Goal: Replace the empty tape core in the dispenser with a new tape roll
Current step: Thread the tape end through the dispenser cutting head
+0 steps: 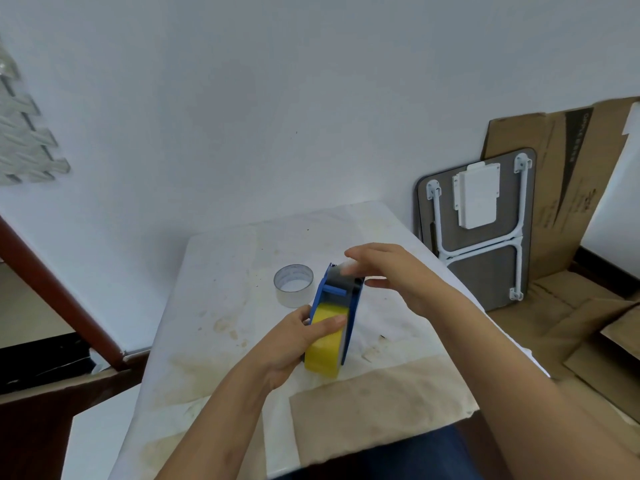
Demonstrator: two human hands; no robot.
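A blue tape dispenser stands tilted on the white table, with a yellow tape roll seated in its near end. My left hand grips the roll and the dispenser's left side, thumb across the yellow tape. My right hand reaches over the dispenser's far end, fingertips pinching at the grey part there; what they hold is blurred. The empty tape core, a pale thin ring, stands on the table just left of the dispenser, apart from both hands.
The table cloth is stained, with a brown paper patch at the near edge. A folded small table and flattened cardboard lean on the wall to the right. A dark wooden frame stands at the left.
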